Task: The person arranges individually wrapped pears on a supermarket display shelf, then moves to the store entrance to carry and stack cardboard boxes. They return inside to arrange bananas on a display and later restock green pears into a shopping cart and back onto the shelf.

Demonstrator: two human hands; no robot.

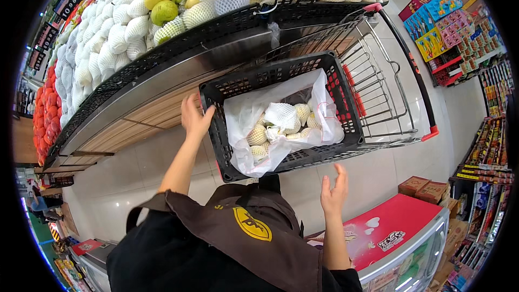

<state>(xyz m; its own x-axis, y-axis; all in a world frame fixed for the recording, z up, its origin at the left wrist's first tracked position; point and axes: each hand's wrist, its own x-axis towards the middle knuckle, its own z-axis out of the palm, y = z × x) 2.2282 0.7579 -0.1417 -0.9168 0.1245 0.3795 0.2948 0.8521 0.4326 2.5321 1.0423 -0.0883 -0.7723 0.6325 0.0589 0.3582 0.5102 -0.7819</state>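
A black plastic crate (pixel 284 162) rests on a metal shopping cart (pixel 381 105) in front of me. Inside it, a white plastic liner bag (pixel 247 117) lies opened around several fruits in foam nets (pixel 256 134). At the crate's left end is my left hand (pixel 195 117), thumb apart from the fingers and close to the rim; whether it touches cannot be told. My right hand (pixel 335 190) is raised off the crate's near right side, fingers apart and holding nothing.
Beyond the crate runs a produce display with a black perforated edge (pixel 170 48), heaped with net-wrapped fruit (pixel 117 36). A red-topped freezer (pixel 397 227) stands at the lower right, near cardboard boxes (pixel 432 192). Stocked shelves (pixel 488 142) line the right. A person (pixel 39 205) is far left.
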